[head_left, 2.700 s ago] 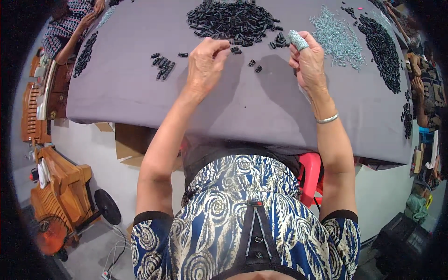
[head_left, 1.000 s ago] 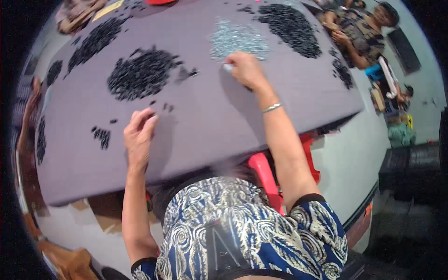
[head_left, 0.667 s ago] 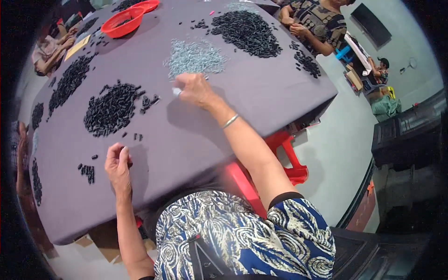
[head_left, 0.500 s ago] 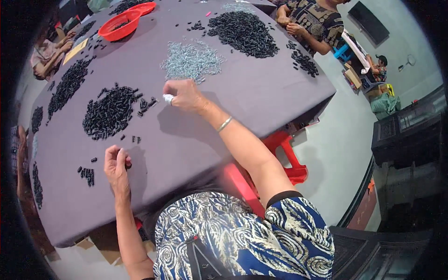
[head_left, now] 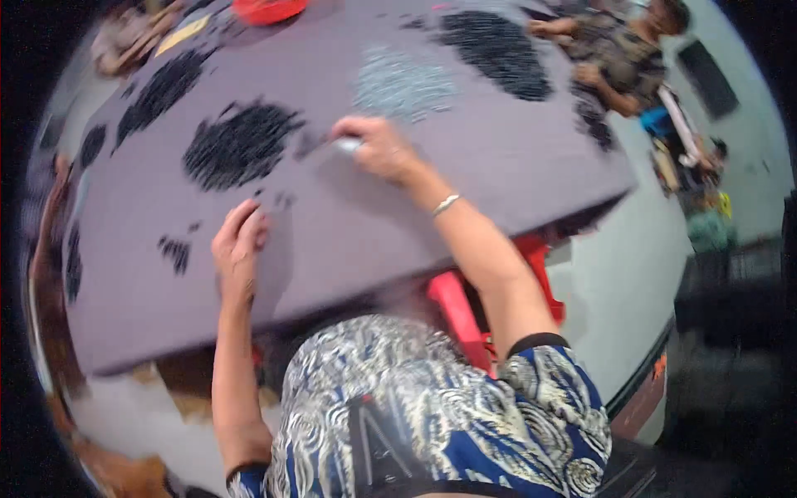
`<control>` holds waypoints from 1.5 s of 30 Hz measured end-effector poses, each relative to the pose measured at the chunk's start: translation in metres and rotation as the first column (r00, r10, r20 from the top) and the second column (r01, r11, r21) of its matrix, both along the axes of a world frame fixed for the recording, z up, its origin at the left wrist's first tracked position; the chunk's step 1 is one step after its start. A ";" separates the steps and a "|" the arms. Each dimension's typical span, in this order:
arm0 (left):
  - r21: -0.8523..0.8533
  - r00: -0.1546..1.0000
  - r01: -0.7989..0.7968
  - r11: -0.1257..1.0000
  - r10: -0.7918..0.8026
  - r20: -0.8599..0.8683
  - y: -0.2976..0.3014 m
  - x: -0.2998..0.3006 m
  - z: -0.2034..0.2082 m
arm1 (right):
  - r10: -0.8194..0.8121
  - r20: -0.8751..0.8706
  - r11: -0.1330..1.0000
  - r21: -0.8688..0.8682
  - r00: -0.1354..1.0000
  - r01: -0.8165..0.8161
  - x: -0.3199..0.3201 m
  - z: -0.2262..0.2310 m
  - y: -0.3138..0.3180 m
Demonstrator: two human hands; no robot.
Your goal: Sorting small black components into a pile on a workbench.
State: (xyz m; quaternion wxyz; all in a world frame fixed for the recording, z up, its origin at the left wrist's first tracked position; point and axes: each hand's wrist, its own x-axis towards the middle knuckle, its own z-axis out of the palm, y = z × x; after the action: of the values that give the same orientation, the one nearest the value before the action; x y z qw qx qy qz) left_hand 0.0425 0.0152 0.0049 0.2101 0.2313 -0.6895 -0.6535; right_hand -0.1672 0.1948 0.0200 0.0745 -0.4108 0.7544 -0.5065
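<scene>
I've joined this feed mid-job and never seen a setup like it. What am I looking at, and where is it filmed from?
There is no robot here: these are a person's own bare hands. Every picture comes from one wide fisheye camera on that person's head, looking down, so straight edges bend near the rim. Picture left is the person's left.

The table wears a grey cloth. On it lie several piles of small black pieces, including a large black pile, plus a silver-grey pile and part of a red basin.

The left hand is near the large black pile; the right hand, with a pale cover on one digit, is nearer the silver-grey one. Blur hides whether either holds anything.
</scene>
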 end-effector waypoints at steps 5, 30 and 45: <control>0.025 0.995 0.096 0.995 -0.095 -0.032 0.001 -0.020 -0.007 | -0.023 0.078 0.999 0.043 0.997 0.019 -0.010 -0.005 0.012; 0.077 0.965 0.052 0.996 -0.030 -0.262 -0.008 -0.015 -0.023 | 0.364 0.137 0.931 -0.048 0.921 -0.361 0.048 0.003 -0.069; -0.027 0.967 -0.016 0.999 0.009 -0.254 -0.004 -0.015 -0.019 | 0.379 -0.006 0.919 -0.118 0.926 -0.377 0.053 -0.014 -0.071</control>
State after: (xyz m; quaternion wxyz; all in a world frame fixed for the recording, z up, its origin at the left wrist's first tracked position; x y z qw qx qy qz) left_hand 0.0280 0.0112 -0.0145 0.3041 0.1471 -0.6649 -0.6662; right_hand -0.1147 0.1234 0.0064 0.1528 -0.5480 0.6295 -0.5293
